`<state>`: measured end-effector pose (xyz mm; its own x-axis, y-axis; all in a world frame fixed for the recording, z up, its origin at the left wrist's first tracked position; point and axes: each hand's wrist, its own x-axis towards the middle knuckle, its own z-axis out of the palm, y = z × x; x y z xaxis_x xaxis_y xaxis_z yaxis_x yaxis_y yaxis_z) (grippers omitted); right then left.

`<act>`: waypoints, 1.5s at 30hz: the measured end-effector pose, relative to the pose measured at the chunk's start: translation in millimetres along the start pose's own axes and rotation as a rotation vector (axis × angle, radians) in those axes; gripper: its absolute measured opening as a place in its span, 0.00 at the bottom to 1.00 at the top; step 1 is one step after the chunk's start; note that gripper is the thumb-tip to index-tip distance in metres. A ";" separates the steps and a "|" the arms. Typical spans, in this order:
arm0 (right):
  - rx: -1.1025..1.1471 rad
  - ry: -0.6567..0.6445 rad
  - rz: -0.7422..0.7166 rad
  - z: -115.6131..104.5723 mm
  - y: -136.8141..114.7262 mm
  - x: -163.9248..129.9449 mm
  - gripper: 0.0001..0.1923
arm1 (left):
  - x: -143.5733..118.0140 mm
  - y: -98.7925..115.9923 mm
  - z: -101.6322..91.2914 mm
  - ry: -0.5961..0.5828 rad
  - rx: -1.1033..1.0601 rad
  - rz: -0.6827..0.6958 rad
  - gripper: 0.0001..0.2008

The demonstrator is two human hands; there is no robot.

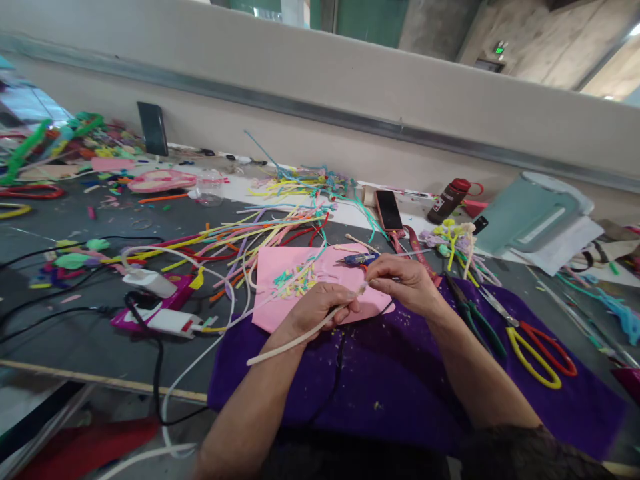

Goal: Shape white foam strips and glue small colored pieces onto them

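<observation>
While both hands work over the pink sheet point(280, 293), the left hand point(320, 308) grips a cream stem point(295, 340) and the right hand point(400, 280) pinches its far tip; few cut bits point(295, 283) lie done, many strands point(260, 233) remain untouched.

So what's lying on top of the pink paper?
On the pink paper lies a small heap of cut pipe-cleaner bits in yellow, green and pink, and a blue glue gun at its far edge. The left hand and right hand cover its near edge.
</observation>
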<state>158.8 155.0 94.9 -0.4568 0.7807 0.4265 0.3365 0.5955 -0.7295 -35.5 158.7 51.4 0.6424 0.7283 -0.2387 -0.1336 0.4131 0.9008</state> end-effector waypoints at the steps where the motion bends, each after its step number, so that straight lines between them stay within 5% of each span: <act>1: -0.006 -0.005 -0.003 0.4 -0.4 -0.1 0.06 | 0.2 -0.3 -0.3 -0.002 0.003 -0.007 0.11; 37: -0.204 -0.103 -0.078 1.8 0.8 -2.5 0.07 | 0.5 -1.6 -2.1 -0.013 0.125 0.059 0.11; 45: -0.004 -0.009 0.003 -1.8 -0.7 -2.8 0.12 | -2.6 1.7 -0.9 -0.012 0.009 0.075 0.12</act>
<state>161.3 152.7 95.2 -0.4630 0.7807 0.4198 0.3415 0.5941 -0.7283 -38.1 158.0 53.2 0.6396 0.7505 -0.1663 -0.1745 0.3525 0.9194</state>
